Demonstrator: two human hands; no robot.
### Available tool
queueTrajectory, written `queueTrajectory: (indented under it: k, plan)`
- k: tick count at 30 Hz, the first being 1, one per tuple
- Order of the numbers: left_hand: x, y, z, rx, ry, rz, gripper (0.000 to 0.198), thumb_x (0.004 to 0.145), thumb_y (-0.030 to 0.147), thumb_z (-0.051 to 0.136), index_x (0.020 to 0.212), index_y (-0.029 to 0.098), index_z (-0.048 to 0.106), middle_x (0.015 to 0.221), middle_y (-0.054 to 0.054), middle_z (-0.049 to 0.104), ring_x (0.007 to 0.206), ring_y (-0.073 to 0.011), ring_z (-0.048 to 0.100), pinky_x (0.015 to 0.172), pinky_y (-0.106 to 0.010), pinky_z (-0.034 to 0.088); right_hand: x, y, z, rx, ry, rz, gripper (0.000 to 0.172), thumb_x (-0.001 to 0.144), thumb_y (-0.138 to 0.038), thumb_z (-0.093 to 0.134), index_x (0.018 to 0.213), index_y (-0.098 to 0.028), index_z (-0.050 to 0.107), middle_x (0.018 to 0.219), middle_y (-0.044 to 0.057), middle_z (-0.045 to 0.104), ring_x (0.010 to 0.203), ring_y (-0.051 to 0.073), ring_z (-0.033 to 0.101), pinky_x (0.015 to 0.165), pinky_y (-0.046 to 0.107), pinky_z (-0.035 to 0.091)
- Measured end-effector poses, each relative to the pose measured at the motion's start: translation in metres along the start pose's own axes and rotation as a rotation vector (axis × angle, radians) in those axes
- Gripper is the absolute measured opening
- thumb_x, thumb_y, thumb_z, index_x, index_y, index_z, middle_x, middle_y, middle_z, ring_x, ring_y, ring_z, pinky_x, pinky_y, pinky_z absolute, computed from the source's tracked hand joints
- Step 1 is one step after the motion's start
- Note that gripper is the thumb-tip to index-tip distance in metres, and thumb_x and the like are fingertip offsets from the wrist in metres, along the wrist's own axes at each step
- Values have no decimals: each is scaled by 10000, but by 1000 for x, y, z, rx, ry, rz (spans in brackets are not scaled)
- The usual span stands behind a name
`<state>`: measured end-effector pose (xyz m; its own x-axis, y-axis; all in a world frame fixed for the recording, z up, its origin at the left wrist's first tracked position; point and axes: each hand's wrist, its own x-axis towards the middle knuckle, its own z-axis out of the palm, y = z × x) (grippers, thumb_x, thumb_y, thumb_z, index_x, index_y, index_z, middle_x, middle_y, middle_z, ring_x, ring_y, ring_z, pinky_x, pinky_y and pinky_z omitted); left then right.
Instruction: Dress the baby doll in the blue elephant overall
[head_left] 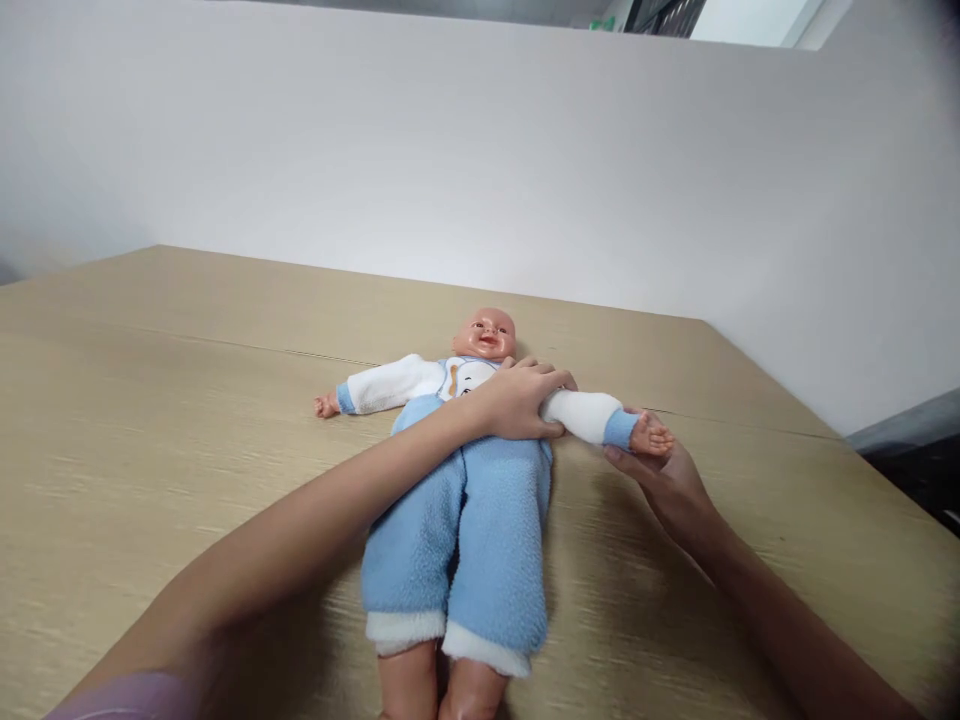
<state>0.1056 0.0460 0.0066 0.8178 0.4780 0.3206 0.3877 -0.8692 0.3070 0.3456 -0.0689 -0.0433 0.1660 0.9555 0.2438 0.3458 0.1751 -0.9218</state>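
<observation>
A baby doll (pixel 502 520) lies on its back on the table, head toward the wall, in a white top and fluffy blue trousers with white cuffs. Both of its arms stretch out sideways. My left hand (pixel 521 398) reaches across the doll's chest and is closed round the upper part of the doll's arm (pixel 585 412) on the right side. At that arm's blue cuff, my right hand (pixel 667 480) holds the wrist from below, with the doll's small hand showing above my palm. Part of the picture on the doll's chest is hidden by my left hand.
The wooden table (pixel 187 430) spreads wide on both sides, with a thin seam running across it. Behind its far edge stands a plain white wall (pixel 450 150). Dark items (pixel 919 470) show beyond the table's right edge.
</observation>
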Motion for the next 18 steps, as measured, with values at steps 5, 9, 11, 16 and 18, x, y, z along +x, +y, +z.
queueTrajectory:
  k: [5, 9, 11, 16, 18]
  plan:
    - [-5, -8, 3, -111, 137, 65, 431, 921, 375, 707, 1303, 180, 663, 1258, -122, 756, 1134, -334, 663, 953, -455, 473, -4, 15, 5, 59, -99, 132, 799, 718, -674, 937, 1335, -247, 661, 1445, 182, 706, 1361, 433, 662, 1172, 584, 541]
    - [-10, -13, 2, -247, 253, 90, 397, 907, 357, 689, 1262, 182, 662, 1257, -127, 760, 1130, -321, 677, 996, -447, 479, -11, 21, 13, -166, -253, 77, 786, 806, -640, 892, 1431, -243, 629, 1522, 194, 655, 1417, 442, 617, 1185, 645, 520]
    - [-12, -15, 0, -311, 311, 99, 381, 897, 336, 680, 1241, 173, 659, 1233, -134, 760, 1126, -312, 679, 1004, -437, 478, -16, 19, 20, -330, -351, -145, 737, 910, -535, 830, 1541, -270, 558, 1592, 172, 596, 1488, 414, 548, 1247, 660, 451]
    - [-17, -16, -4, -469, 403, 61, 304, 926, 395, 698, 1137, 180, 656, 1114, -107, 755, 1011, -268, 673, 924, -397, 493, -23, 14, 40, -513, -478, -452, 628, 983, -298, 696, 1579, -250, 504, 1550, 202, 586, 1453, 411, 545, 1220, 681, 461]
    - [-20, -15, -6, -546, 431, 28, 320, 936, 437, 720, 1124, 186, 656, 1102, -95, 753, 999, -257, 671, 920, -385, 505, -24, 13, 46, -519, -505, -452, 626, 973, -272, 684, 1573, -248, 507, 1548, 208, 578, 1447, 419, 540, 1216, 685, 462]
